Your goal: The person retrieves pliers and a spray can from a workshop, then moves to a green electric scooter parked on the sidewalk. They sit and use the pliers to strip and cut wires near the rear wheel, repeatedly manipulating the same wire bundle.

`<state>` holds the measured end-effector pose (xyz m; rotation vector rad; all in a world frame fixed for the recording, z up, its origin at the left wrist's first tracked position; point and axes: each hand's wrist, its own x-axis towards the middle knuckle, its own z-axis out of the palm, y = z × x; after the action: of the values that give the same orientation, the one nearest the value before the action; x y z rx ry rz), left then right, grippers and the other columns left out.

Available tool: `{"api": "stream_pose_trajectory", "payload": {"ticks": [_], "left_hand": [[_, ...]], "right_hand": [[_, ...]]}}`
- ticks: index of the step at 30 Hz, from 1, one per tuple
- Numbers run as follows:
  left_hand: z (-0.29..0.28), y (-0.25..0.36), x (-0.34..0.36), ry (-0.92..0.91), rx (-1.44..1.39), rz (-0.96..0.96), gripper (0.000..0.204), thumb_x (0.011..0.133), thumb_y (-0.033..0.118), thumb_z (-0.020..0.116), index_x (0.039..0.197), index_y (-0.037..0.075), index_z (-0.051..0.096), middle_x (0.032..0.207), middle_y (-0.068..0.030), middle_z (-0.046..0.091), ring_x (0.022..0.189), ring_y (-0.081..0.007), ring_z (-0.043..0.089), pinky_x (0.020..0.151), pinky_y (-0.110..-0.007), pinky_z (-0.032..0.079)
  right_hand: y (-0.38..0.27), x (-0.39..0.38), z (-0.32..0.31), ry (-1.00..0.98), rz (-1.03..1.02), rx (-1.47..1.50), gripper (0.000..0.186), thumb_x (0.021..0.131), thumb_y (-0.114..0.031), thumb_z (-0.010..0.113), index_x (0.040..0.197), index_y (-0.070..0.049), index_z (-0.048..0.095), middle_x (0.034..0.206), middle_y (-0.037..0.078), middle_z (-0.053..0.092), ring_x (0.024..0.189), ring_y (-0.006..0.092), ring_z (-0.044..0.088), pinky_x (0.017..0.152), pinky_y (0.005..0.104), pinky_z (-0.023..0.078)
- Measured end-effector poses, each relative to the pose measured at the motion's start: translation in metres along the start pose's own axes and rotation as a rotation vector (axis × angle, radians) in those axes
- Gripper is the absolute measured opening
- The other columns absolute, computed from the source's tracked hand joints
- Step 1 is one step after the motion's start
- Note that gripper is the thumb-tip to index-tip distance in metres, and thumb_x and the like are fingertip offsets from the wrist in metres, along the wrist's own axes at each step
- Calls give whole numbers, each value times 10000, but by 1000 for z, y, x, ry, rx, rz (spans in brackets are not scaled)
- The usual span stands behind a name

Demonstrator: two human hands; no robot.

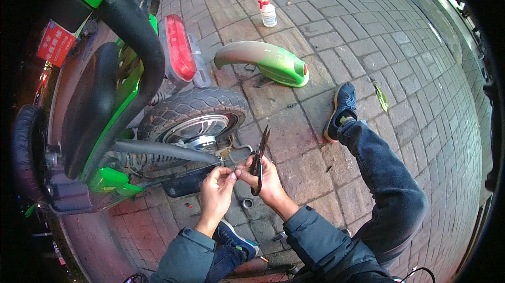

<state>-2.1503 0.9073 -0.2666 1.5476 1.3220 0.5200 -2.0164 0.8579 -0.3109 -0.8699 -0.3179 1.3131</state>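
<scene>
My right hand (271,184) holds a pair of scissors (256,170) with black handles, its dark blades pointing up and away from me. The thumb and fingertips of that hand meet those of my left hand (216,194), which is closed in a pinch. Whatever is pinched there is too small to make out. Just beyond the fingers, thin cables (227,152) come from the hub side of the rear wheel (194,112). This wheel belongs to a green and black electric scooter (113,109) lying tilted on my left.
A detached green rear mudguard (268,61) lies on the brick paving past the wheel. Behind it stands a white spray bottle (267,12) with a red trigger. A metal ring (247,203) is on the ground below my hands. My shoes (343,108) flank the work spot.
</scene>
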Motion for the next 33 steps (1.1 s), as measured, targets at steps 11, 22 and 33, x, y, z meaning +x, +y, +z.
{"api": "stream_pose_trajectory", "payload": {"ticks": [11, 22, 33], "left_hand": [[-2, -5, -2, 3, -213, -22, 126, 937, 88, 660, 996, -12, 608, 873, -24, 668, 805, -73, 626, 724, -226, 502], [-9, 3, -7, -68, 91, 121, 116, 922, 53, 647, 1005, -24, 621, 895, -49, 674, 806, -96, 634, 716, -251, 519], [-13, 14, -12, -38, 146, 146, 146, 913, 65, 669, 1006, -33, 612, 903, -65, 677, 818, -96, 635, 732, -253, 522]], "right_hand": [[-4, -2, -2, 19, 203, 350, 257, 848, -135, 764, 927, -86, 525, 916, 58, 642, 811, 146, 612, 735, 263, 485], [-39, -16, -20, -593, 415, 865, 470, 808, -399, 662, 1023, -11, 503, 943, 100, 495, 884, 225, 509, 791, 304, 424], [-28, -16, -34, -410, 351, 469, 447, 975, -442, 555, 740, -68, 486, 585, 0, 425, 471, 72, 401, 368, 191, 315]]}}
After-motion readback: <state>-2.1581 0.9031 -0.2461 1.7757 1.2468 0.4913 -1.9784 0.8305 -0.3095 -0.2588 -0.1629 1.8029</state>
